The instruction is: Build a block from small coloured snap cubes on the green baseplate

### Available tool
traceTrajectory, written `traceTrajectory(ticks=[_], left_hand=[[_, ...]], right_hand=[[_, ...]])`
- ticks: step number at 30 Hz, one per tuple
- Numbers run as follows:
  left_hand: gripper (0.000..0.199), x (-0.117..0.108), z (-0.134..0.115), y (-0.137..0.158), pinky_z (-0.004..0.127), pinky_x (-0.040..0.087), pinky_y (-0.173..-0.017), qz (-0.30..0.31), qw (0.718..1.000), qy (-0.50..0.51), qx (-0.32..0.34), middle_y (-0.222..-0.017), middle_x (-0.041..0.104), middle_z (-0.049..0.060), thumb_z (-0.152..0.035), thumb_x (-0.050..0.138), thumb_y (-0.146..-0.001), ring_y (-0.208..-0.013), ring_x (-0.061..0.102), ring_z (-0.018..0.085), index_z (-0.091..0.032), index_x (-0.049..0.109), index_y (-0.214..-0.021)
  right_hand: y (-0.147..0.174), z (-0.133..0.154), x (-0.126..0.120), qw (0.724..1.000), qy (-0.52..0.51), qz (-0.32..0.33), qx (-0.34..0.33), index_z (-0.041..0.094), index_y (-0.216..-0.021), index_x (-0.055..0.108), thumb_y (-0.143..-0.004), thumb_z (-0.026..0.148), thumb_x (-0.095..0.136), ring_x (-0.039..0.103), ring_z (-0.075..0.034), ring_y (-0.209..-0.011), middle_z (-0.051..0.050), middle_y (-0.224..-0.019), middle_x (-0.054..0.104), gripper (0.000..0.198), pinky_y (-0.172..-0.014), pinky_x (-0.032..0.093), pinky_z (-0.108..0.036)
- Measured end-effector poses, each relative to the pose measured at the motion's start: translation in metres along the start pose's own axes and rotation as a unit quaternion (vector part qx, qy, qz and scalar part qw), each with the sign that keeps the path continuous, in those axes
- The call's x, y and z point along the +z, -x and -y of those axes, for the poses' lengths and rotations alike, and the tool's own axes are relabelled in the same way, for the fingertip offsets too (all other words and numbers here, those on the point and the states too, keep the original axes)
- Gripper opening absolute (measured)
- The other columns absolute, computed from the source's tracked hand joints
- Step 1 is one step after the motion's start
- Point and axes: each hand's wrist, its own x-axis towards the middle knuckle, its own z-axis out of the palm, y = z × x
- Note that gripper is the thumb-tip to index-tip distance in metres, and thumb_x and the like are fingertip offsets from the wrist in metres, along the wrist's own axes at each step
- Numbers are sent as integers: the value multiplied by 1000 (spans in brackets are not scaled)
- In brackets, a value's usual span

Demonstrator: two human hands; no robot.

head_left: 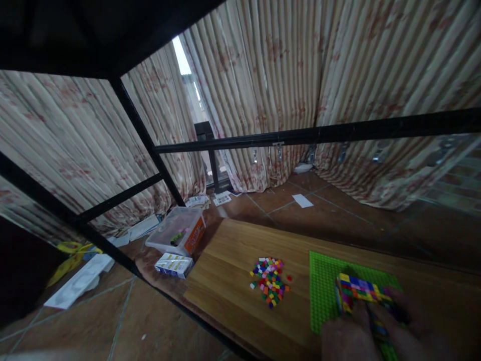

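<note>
Left hand [347, 337] and right hand [415, 321] at a multicoloured brick structure [359, 287] over a green baseplate [321, 286] — blur obscures whether they grip it; loose cubes [271, 281] lie on the desk [225, 271].

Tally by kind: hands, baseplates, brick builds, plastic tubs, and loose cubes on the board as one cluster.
Hands: 2 (left hand, right hand)
Green baseplate: 1
Brick build: 1
Plastic tub: 1
Cube cluster: 1
Total: 6
</note>
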Motion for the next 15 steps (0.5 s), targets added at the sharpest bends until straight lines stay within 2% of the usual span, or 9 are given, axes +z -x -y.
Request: traceTrajectory(ticks=[2,4,6,8,10,12,13,15], left_hand=[[72,-7,0,4,49,59,-74,29,997,15,77,-100,73,23,-17,60,-72,-84,71,37,-9,45,-142],[70,-13,-3,8,51,60,-70,40,995,15,86,-101,72,25,-18,57,-74,-81,71,39,-4,42,-141],[62,-18,-7,12,51,60,-70,30,996,20,87,-100,73,24,-20,53,-78,-80,72,38,-5,46,-138],[51,-22,-11,16,47,60,-73,-23,993,60,95,-101,74,19,-24,45,-88,-81,72,33,-10,47,-137],[43,-28,-13,20,41,60,-78,-93,982,124,109,-102,74,12,-27,36,-95,-83,72,26,-18,49,-135],[38,-34,-13,26,35,59,-81,-156,960,182,144,-101,74,8,-28,33,-98,-85,71,20,-19,53,-129],[36,-35,-12,30,33,58,-82,-186,946,203,172,-99,74,8,-28,33,-97,-85,71,19,-18,55,-124],[33,-34,-10,40,33,58,-82,-235,917,226,230,-94,74,8,-26,37,-95,-84,71,18,-17,60,-117]], right_hand=[[5,13,-6,1000,7,-5,11,17,-121,62,-67,66,60,66,-45,-96,-20,-109,69,73,-82,52,-61],[8,23,-10,1000,14,4,1,16,-122,62,-65,66,61,63,-46,-103,-20,-114,67,76,-88,49,-62],[11,33,-15,1000,8,11,-3,16,-124,61,-66,65,60,62,-45,-107,-20,-118,66,76,-92,47,-62],[19,46,-21,1000,-10,9,-4,15,-124,60,-68,65,60,62,-42,-107,-19,-118,66,76,-93,48,-59],[31,62,-26,998,3,-62,-24,14,-127,58,-72,64,57,63,-41,-105,-19,-121,63,74,-91,50,-56],[46,77,-28,988,17,-126,-91,17,-129,57,-80,62,52,61,-39,-110,-19,-128,59,66,-95,49,-54],[55,83,-25,985,7,-123,-119,20,-125,59,-82,61,50,61,-38,-109,-17,-123,61,61,-98,48,-53],[70,92,-14,984,-26,-58,-167,24,-118,63,-85,61,44,64,-35,-105,-14,-114,65,53,-97,50,-52]])
